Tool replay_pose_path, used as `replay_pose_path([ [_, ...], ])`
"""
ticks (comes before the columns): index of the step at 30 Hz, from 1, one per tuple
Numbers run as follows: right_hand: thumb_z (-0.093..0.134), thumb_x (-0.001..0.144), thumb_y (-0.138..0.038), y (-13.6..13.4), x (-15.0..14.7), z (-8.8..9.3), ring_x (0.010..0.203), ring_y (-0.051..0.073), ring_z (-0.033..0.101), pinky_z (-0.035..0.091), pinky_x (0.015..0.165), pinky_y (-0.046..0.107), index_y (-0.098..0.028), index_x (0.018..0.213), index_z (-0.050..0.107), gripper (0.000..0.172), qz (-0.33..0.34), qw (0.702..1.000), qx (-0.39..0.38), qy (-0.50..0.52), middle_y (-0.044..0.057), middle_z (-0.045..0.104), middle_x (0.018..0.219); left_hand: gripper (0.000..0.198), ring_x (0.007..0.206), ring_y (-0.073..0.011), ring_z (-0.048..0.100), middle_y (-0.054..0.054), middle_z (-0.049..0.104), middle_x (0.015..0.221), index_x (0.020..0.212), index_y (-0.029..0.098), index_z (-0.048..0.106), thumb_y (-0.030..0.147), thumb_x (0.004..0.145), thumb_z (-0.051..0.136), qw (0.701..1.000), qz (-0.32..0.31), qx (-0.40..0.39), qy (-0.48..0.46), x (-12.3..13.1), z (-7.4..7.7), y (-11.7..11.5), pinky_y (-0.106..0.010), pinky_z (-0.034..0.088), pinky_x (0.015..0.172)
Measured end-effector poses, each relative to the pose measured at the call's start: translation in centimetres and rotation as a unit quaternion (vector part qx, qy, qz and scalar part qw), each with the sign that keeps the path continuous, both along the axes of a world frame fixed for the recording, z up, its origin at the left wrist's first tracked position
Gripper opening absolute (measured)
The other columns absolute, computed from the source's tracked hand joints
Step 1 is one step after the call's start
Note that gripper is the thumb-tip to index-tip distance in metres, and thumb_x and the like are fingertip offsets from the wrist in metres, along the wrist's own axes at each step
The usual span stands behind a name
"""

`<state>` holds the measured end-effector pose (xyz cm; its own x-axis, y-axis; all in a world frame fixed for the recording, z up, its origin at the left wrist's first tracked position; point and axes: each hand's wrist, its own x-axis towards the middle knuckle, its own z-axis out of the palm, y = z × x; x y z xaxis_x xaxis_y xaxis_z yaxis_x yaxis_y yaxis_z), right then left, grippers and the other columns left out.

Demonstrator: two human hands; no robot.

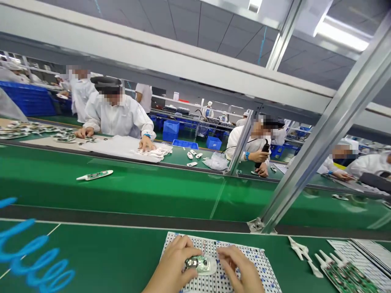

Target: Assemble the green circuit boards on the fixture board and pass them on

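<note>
Both hands (204, 266) are curled around a white plastic housing (200, 265), gripping it over a dotted sheet (226, 280). A pile of green circuit boards (346, 274) sits unhandled on the table (106, 252).

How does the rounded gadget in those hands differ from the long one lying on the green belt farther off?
The rounded white device is short and oval; the slim circuit part is long with a pointed white tip. The rounded white device shows a shiny silver centre, the slim circuit part a green board. The left hand holds the rounded white device, while the slim circuit part lies alone on the green belt. Both have white casing.
</note>
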<state>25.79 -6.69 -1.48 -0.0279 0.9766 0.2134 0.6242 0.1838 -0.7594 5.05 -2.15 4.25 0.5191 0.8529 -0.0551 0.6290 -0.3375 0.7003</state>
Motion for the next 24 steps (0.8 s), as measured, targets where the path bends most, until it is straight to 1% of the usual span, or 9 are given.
replay_pose_path([
  [3,0.055,0.082,-0.035,3.5,-0.1,1.1,0.068,0.02,0.058,0.044,0.063,0.029,-0.02,0.101,0.068,0.027,-0.023,0.995,-0.058,0.082,0.007,0.069,0.086,0.044,0.098,-0.0214,0.049,0.0,0.056,0.101,0.102,0.031,0.067,0.007,0.068,0.055,1.0,0.004,-0.01,0.021,0.1,0.1,0.3,-0.034,0.038,0.088],
  [6,0.061,0.074,-0.029,5.5,-1.7,0.8,0.067,0.019,0.058,0.043,0.063,0.027,-0.017,0.084,0.07,0.018,0.029,0.979,-0.102,0.172,0.005,0.067,0.075,0.047,0.099,-0.0216,0.049,-0.001,0.056,0.098,0.1,0.03,0.068,0.005,0.062,0.054,0.999,-0.007,-0.016,0.039,0.2,0.2,0.6,-0.033,0.037,0.088],
  [8,0.061,0.072,-0.025,5.7,-2.8,0.3,0.063,0.016,0.055,0.041,0.061,0.025,-0.017,0.076,0.067,0.011,0.053,0.973,-0.097,0.205,0.002,0.063,0.068,0.048,0.097,-0.0213,0.048,-0.001,0.055,0.095,0.097,0.029,0.069,0.004,0.06,0.052,0.999,-0.009,-0.015,0.046,0.1,0.4,0.7,-0.032,0.037,0.086],
  [11,0.056,0.077,-0.025,5.2,-3.2,-0.3,0.056,0.012,0.045,0.033,0.055,0.023,-0.017,0.077,0.064,0.011,0.077,0.982,-0.038,0.166,-0.001,0.056,0.065,0.045,0.097,-0.0221,0.047,-0.002,0.053,0.092,0.094,0.026,0.069,0.006,0.058,0.054,0.998,-0.011,-0.029,0.055,0.1,0.6,0.7,-0.033,0.036,0.086],
  [13,0.052,0.081,-0.027,4.6,-2.8,-0.6,0.055,0.012,0.043,0.032,0.054,0.023,-0.017,0.081,0.063,0.014,0.083,0.989,0.003,0.123,-0.001,0.054,0.067,0.042,0.097,-0.0224,0.046,-0.001,0.051,0.09,0.093,0.026,0.069,0.007,0.058,0.054,0.998,-0.011,-0.032,0.06,0.1,0.7,0.7,-0.033,0.035,0.085],
  [15,0.051,0.083,-0.024,4.2,-2.2,-0.8,0.059,0.013,0.047,0.036,0.056,0.023,-0.018,0.082,0.061,0.012,0.086,0.992,0.027,0.088,0.0,0.056,0.07,0.041,0.095,-0.0215,0.046,-0.001,0.05,0.089,0.092,0.027,0.068,0.008,0.059,0.052,0.998,-0.009,-0.019,0.058,0.1,0.8,0.6,-0.032,0.035,0.083],
  [17,0.05,0.084,-0.018,4.0,-1.7,-1.1,0.064,0.014,0.051,0.039,0.059,0.024,-0.02,0.083,0.06,0.01,0.1,0.991,0.083,0.027,0.001,0.06,0.073,0.04,0.094,-0.0205,0.046,0.0,0.05,0.088,0.091,0.026,0.068,0.008,0.06,0.051,0.998,-0.008,-0.017,0.052,0.2,0.8,0.6,-0.031,0.034,0.08],
  [21,0.044,0.094,-0.014,3.8,-1.2,-1.7,0.072,0.017,0.053,0.04,0.065,0.028,-0.021,0.091,0.058,0.015,0.142,0.948,0.266,-0.102,0.002,0.063,0.079,0.04,0.096,-0.0207,0.046,-0.001,0.051,0.09,0.093,0.025,0.069,0.01,0.06,0.053,0.998,-0.009,-0.037,0.054,0.2,0.6,0.8,-0.031,0.034,0.081],
  [24,0.044,0.096,-0.015,3.6,-1.4,-1.9,0.069,0.016,0.05,0.038,0.061,0.029,-0.02,0.09,0.056,0.014,0.134,0.929,0.321,-0.127,0.002,0.064,0.077,0.04,0.096,-0.0201,0.047,-0.002,0.053,0.092,0.093,0.024,0.07,0.008,0.06,0.054,0.998,-0.007,-0.031,0.052,0.2,0.4,0.9,-0.031,0.034,0.082],
])
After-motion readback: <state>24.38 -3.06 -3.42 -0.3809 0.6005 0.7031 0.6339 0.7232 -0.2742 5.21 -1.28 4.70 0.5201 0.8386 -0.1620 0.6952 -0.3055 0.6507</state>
